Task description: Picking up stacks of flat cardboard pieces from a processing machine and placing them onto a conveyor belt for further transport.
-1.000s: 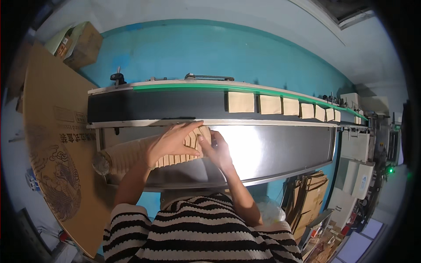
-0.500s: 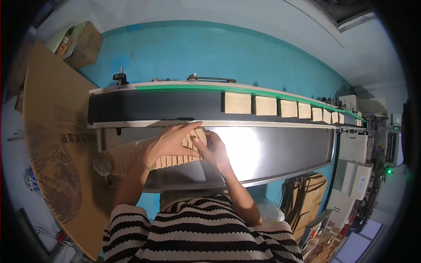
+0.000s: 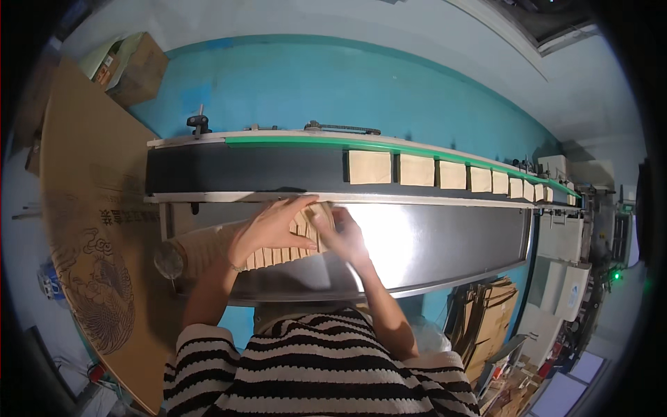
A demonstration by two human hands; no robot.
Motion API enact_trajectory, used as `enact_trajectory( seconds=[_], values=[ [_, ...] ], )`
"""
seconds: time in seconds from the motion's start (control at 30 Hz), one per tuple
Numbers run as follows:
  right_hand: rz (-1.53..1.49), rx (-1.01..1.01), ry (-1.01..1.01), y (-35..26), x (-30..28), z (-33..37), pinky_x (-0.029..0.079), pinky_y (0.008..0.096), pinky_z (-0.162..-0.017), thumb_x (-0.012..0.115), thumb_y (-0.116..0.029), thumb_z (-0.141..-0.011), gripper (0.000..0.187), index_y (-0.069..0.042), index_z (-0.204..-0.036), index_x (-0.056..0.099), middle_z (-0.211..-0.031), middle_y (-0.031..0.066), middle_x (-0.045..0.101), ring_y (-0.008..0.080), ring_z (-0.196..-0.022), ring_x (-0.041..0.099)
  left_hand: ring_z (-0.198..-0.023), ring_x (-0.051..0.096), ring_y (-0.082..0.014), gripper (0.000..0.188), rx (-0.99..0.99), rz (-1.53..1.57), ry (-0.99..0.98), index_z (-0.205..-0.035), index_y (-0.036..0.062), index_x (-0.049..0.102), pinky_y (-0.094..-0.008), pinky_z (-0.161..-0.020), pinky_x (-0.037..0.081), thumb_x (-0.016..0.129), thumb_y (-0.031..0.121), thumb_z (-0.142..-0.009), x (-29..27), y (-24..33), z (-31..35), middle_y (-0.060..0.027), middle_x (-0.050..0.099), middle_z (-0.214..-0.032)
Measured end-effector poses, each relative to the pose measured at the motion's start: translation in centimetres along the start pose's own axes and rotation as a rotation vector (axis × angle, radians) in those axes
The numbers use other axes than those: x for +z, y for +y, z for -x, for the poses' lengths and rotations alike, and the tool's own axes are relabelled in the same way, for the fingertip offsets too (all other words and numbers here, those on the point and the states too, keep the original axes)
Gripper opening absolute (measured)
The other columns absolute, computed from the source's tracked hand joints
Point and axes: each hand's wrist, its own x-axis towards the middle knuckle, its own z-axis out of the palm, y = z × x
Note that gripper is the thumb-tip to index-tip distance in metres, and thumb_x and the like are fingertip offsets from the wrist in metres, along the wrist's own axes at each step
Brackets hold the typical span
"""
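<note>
A: In the head view, where is the row of tan packets (image 3: 278,256)?

B: On the steel worktop (image 3: 445,243), just below the black conveyor belt (image 3: 243,170). The left hand (image 3: 267,226) lies spread over the row's right end; the right hand (image 3: 340,235) meets it there, its grip closed on the end packets.

A: And the left grip?

B: Fingers wide, pressing down rather than pinching.

A: How to do it well?

B: I'd judge: keep the row squeezed square between both hands so no packet tips. The tan packets on the belt (image 3: 417,169) sit well apart from the hands.
</note>
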Motion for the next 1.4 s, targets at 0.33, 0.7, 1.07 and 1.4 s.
enact_trajectory(
  seconds=[0.33,0.7,1.07,1.4],
  values=[
    [-0.363,0.221,0.008,0.4,-0.4,0.1,0.051,0.0264,-0.073,0.065,-0.032,-0.096,0.038,0.003,-0.112,0.062,-0.091,0.0092,0.068,0.0127,-0.078,0.063,-0.115,0.059,-0.0394,0.073,-0.025,0.027,-0.022,-0.129,0.0093,0.054,-0.0428,-0.096,0.048,0.086,0.036,-0.07,-1.9,-0.3,3.5,-0.0204,0.061,-0.122],
    [-0.331,0.26,-0.127,-1.7,3.0,2.5,0.05,0.0294,-0.08,0.066,-0.036,-0.094,0.05,0.005,-0.121,0.06,-0.103,0.0096,0.067,0.0159,-0.091,0.061,-0.112,0.061,-0.0378,0.072,0.019,0.038,-0.008,-0.129,0.0096,0.055,-0.0416,-0.094,0.049,0.086,0.037,-0.07,-3.2,-0.2,3.9,-0.0187,0.063,-0.12],
    [-0.039,0.042,-0.039,-0.3,5.2,1.6,0.05,0.0287,-0.072,0.064,-0.049,-0.094,0.056,0.004,-0.112,0.06,-0.091,0.0115,0.067,0.0156,-0.081,0.063,-0.11,0.062,-0.0382,0.073,-0.032,0.021,-0.015,-0.129,0.0102,0.055,-0.0432,-0.094,0.049,0.086,0.037,-0.07,-3.3,0.1,5.8,-0.02,0.063,-0.119],
    [-0.162,0.168,-0.152,-0.9,0.8,1.8,0.051,0.0288,-0.074,0.067,-0.031,-0.095,0.043,0.005,-0.118,0.061,-0.097,0.0105,0.068,0.0131,-0.084,0.063,-0.112,0.062,-0.0364,0.072,-0.072,-0.006,-0.041,-0.13,0.0108,0.055,-0.0418,-0.094,0.049,0.086,0.035,-0.07,-3.6,0.9,5.8,-0.0174,0.063,-0.121]
  ],
)
